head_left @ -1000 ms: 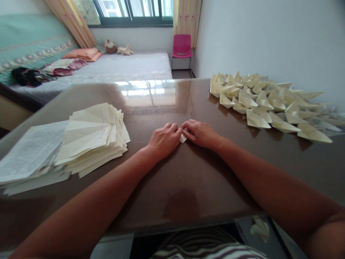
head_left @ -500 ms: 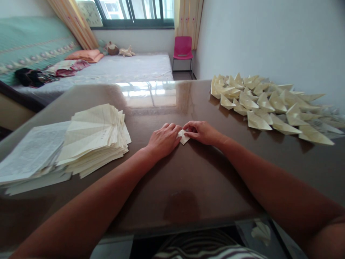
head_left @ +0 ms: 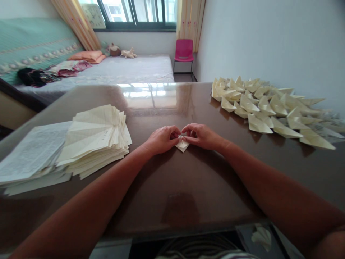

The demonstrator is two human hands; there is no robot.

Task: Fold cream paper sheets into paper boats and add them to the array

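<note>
A small cream folded paper piece (head_left: 182, 145) lies at the middle of the brown glossy table (head_left: 172, 187). My left hand (head_left: 161, 138) pinches its left upper edge with curled fingers. My right hand (head_left: 201, 136) pinches its right upper edge, fingertips almost meeting the left hand's. Only the lower point of the paper shows under the fingers.
A fanned stack of cream sheets (head_left: 94, 138) lies at the left beside printed pages (head_left: 32, 153). Several folded paper boats (head_left: 266, 106) cover the table's right side. Behind the table are a bed (head_left: 113, 70) and a pink chair (head_left: 183, 50).
Both hands went from pressing flat on the paper to pinching it by its upper edges. The paper's lower point now shows below the fingers.
</note>
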